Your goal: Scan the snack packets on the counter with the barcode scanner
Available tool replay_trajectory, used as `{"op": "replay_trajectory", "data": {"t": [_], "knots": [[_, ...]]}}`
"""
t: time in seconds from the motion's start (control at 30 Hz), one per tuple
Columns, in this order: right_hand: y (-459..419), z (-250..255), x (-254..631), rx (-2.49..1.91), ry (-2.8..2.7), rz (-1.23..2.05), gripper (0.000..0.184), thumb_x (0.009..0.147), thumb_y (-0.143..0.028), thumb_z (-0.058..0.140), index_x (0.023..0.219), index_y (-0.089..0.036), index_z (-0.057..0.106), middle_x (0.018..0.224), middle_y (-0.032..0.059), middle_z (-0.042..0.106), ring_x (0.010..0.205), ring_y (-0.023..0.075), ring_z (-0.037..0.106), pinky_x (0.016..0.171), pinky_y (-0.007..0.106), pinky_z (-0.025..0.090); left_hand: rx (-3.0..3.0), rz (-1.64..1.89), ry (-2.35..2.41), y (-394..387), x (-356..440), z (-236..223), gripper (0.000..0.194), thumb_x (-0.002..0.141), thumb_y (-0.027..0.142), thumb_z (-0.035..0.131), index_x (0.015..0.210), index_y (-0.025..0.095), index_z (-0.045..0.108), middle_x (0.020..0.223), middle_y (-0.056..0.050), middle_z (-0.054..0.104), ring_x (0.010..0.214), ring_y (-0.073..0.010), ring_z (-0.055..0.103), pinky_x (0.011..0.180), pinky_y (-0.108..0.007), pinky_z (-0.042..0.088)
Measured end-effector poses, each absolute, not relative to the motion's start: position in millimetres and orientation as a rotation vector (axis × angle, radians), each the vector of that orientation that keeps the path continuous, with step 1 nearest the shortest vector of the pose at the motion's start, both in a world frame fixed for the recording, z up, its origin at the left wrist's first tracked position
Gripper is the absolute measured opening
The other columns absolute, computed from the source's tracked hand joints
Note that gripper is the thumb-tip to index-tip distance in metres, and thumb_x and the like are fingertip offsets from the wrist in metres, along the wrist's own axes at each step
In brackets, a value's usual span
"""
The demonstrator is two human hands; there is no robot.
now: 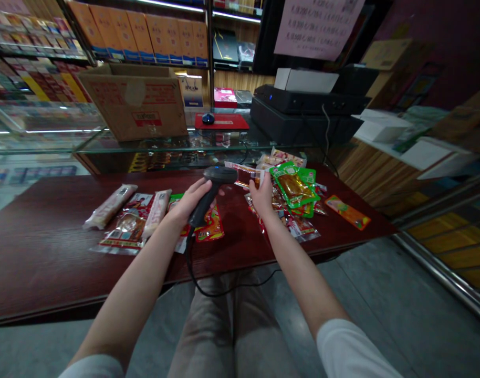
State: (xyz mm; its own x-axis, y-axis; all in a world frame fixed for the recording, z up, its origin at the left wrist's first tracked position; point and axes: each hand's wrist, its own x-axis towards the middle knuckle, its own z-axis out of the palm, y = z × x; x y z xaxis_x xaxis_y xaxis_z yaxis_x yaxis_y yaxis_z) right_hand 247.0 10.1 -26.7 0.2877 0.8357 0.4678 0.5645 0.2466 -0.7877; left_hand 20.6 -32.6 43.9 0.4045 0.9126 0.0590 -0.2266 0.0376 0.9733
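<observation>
One barcode scanner (205, 201) is gripped by the left hand (189, 202), one snack packet (243, 175) by the right hand (262, 195); scanning seems midway, other packets (295, 188) being grouped either side.

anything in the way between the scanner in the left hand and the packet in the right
Nothing visible stands between the scanner and the packet in the right hand; whether they touch is unclear. Other packets lie on the table below.

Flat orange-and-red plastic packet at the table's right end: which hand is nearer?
Right: the right hand is left of that packet; the left hand, holding the black plastic scanner, is farther left.
</observation>
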Motion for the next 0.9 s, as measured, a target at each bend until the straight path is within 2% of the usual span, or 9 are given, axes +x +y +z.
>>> {"op": "replay_trajectory", "data": {"t": [0.17, 0.3, 0.43, 0.5, 0.57, 0.73, 0.9], "knots": [[7, -21, 243, -1.501, -1.384, 0.259, 0.04, 0.086, -0.021, 0.048, 0.125, -0.017, 0.043, 0.111, 0.0156, 0.059, 0.105, 0.0286, 0.059, 0.095, 0.047, 0.05, 1.272, 1.012, 0.712, -35, 28, 42, 0.049, 0.074, 0.056, 0.07, 0.099, 0.016, 0.058, 0.085, -0.006, 0.07, 0.051, -0.0081, 0.055, 0.046, -0.021, 0.043], [5, -19, 242, -1.493, -1.387, 0.233, 0.042, 0.085, -0.02, 0.047, 0.127, -0.018, 0.042, 0.113, 0.0168, 0.058, 0.109, 0.0301, 0.058, 0.098, 0.049, 0.047, 1.27, 1.037, 0.714, -40, 32, 43, 0.051, 0.071, 0.057, 0.072, 0.098, 0.017, 0.057, 0.084, -0.005, 0.07, 0.049, -0.0082, 0.055, 0.045, -0.021, 0.042], [-1, -13, 245, -1.477, -1.392, 0.146, 0.055, 0.088, -0.024, 0.044, 0.14, -0.017, 0.029, 0.125, 0.0198, 0.053, 0.116, 0.0303, 0.056, 0.102, 0.05, 0.045, 1.215, 1.083, 0.765, -37, 24, 49, 0.049, 0.071, 0.052, 0.074, 0.102, 0.018, 0.056, 0.074, -0.003, 0.068, 0.05, -0.0089, 0.055, 0.045, -0.02, 0.042], [-5, -6, 250, -1.448, -1.392, 0.046, 0.061, 0.089, -0.023, 0.04, 0.147, -0.017, 0.019, 0.133, 0.0206, 0.048, 0.121, 0.0292, 0.054, 0.102, 0.049, 0.045, 1.203, 1.099, 0.813, -33, 12, 55, 0.045, 0.068, 0.045, 0.076, 0.097, 0.018, 0.056, 0.065, 0.0, 0.064, 0.049, -0.0088, 0.053, 0.046, -0.019, 0.042], [-8, 5, 260, -1.448, -1.385, -0.083, 0.063, 0.089, -0.02, 0.037, 0.148, -0.017, 0.016, 0.138, 0.0211, 0.044, 0.128, 0.0291, 0.049, 0.104, 0.049, 0.043, 1.221, 1.127, 0.913, -29, -6, 64, 0.04, 0.064, 0.037, 0.078, 0.092, 0.018, 0.057, 0.059, 0.002, 0.06, 0.048, -0.0091, 0.051, 0.045, -0.019, 0.042], [-14, 33, 307, -1.614, -1.381, -0.296, 0.053, 0.086, -0.017, 0.036, 0.139, -0.015, 0.035, 0.134, 0.022, 0.048, 0.13, 0.0311, 0.047, 0.106, 0.052, 0.039, 1.198, 1.204, 1.281, -29, -71, 76, 0.026, 0.065, 0.031, 0.071, 0.084, 0.017, 0.061, 0.058, 0.0, 0.06, 0.048, -0.0125, 0.053, 0.041, -0.021, 0.042], [-17, 34, 348, -1.975, -1.212, -0.252, 0.05, 0.084, -0.025, 0.05, 0.131, -0.011, 0.046, 0.123, 0.0271, 0.053, 0.122, 0.0423, 0.048, 0.098, 0.069, 0.031, 1.12, 1.216, 1.495, -34, -131, 50, 0.013, 0.073, 0.027, 0.068, 0.078, 0.018, 0.06, 0.055, 0.003, 0.057, 0.047, -0.0114, 0.048, 0.045, -0.022, 0.043]]}}
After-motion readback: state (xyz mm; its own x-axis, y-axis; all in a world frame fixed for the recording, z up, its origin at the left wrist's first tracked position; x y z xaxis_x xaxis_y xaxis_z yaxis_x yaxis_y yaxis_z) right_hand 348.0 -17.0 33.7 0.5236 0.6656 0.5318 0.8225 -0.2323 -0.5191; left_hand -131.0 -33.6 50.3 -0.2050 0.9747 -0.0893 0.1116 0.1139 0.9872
